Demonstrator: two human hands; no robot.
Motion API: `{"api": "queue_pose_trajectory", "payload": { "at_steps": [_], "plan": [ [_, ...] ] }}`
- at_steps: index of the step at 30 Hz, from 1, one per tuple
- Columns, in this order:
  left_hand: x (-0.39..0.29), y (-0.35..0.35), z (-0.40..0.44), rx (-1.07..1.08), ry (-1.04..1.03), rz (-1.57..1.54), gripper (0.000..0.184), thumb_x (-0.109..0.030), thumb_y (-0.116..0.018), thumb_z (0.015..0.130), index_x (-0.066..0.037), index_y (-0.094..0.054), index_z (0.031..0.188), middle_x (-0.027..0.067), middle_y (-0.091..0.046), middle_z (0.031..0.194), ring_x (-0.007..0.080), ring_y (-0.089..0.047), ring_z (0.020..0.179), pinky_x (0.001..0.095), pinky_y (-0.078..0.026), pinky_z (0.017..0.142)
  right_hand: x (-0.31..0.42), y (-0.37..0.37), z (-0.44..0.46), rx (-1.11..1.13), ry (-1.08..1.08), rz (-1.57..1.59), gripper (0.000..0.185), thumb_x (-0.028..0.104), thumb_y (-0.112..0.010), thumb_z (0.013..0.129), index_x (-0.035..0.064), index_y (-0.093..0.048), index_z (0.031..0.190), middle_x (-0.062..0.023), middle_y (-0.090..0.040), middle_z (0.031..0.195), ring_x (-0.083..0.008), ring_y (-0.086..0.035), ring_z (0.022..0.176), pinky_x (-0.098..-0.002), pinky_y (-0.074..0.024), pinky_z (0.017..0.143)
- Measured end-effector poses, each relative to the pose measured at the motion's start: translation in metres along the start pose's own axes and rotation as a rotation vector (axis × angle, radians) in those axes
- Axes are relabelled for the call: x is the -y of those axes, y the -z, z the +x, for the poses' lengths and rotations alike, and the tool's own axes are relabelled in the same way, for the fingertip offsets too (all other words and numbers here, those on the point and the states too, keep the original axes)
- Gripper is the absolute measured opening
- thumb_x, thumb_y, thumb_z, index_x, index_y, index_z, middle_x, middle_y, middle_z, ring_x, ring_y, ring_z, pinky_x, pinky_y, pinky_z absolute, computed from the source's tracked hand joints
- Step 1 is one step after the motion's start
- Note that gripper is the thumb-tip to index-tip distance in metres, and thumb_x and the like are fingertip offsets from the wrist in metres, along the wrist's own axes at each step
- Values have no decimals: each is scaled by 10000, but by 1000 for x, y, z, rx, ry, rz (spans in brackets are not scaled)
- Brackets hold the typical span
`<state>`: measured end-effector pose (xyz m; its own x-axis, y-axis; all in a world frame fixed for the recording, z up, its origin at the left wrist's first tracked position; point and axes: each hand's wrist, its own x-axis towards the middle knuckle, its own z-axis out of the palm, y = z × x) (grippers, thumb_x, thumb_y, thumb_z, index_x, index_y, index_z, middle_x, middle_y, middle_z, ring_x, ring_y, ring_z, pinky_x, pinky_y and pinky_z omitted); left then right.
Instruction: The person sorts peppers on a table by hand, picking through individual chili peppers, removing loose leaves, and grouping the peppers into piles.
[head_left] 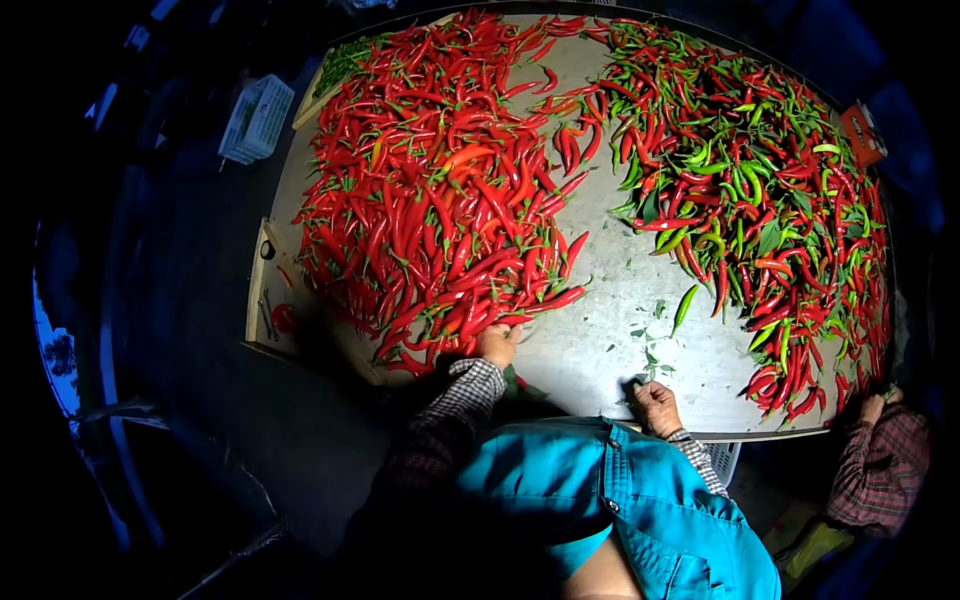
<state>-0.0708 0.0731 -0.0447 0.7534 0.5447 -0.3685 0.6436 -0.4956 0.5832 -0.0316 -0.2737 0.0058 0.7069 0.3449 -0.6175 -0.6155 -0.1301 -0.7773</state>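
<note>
My left hand, in a checked sleeve, is at the near edge of a big pile of red chili peppers. Its fingers are curled against the nearest peppers, and what lies inside them is hidden. Closer to the table's front edge, my right hand is closed low over the metal tabletop. A dark patch shows at its fingertips; whether it is an object or a shadow I cannot tell. Leaf scraps and a single green chili pepper lie beyond that hand.
On the right spreads a mixed pile of red and green chili peppers with leaves. A co-worker's hand is at the table's right front corner. A pale crate stands off to the left, and an orange container sits at the right edge.
</note>
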Motion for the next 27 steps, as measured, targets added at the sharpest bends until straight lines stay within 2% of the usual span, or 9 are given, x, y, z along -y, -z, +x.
{"api": "queue_pose_trajectory", "payload": {
  "at_steps": [4,6,8,12,15,20,22,23,27],
  "plan": [
    [7,15,10,-132,-66,10,503,-499,-552,775,-12,-589,657,220,-556,624,369,-558,591,445,-419,565,20,-2,-7,42,36,-240,267,123,-594,843,76,-464,615,61,-430,588,-51,-348,574,-213,-340,533],
    [15,25,15,-208,-42,16,517,-499,-550,777,-2,-577,638,225,-543,599,376,-546,569,455,-411,556,26,4,-11,36,184,-358,294,164,-603,840,80,-460,598,54,-435,583,-48,-355,538,-214,-318,480],
    [33,34,24,-195,-154,46,515,-492,-545,782,1,-579,640,223,-541,594,381,-546,570,459,-404,547,43,13,-20,-1,-71,-142,247,161,-534,871,89,-460,647,24,-442,554,-74,-386,489,-231,-339,455],
    [37,45,26,-74,-188,192,386,-341,-636,765,35,-614,679,214,-579,614,318,-562,558,387,-435,567,64,35,-27,-137,-8,466,176,192,-511,886,66,-502,763,-5,-470,589,-105,-409,474,-244,-369,445],
    [26,43,20,11,-80,-121,315,-270,-651,768,43,-622,748,91,-585,577,192,-546,546,339,-440,561,70,55,-32,-139,28,663,160,184,-510,885,67,-503,776,-24,-501,636,-128,-470,536,-265,-419,506],
    [-30,48,-1,252,88,-343,267,-223,-660,761,38,-623,720,19,-576,605,110,-503,550,274,-418,565,64,52,-44,-54,-1,683,173,196,-488,898,52,-519,809,-43,-538,678,-151,-501,560,-281,-449,539],
    [-46,41,-8,324,42,-359,238,-211,-645,780,14,-625,706,10,-571,622,80,-476,526,250,-397,528,64,52,-48,1,58,881,198,197,-469,904,14,-537,936,-118,-608,836,-213,-602,741,-338,-507,693],
    [-55,36,-15,344,4,-407,250,-268,-643,797,-45,-565,716,-11,-466,552,84,-366,375,249,-301,325,64,56,-53,34,101,912,189,126,-493,884,-3,-521,1018,-151,-612,921,-235,-609,851,-364,-505,774],
    [-81,24,-33,504,268,-719,286,-290,-605,832,-70,-476,702,-5,-388,502,104,-386,370,244,-325,339,55,76,-87,-332,311,546,243,-39,-548,797,-20,-504,1036,-129,-610,961,-205,-604,886,-322,-490,800]
  ]
}}
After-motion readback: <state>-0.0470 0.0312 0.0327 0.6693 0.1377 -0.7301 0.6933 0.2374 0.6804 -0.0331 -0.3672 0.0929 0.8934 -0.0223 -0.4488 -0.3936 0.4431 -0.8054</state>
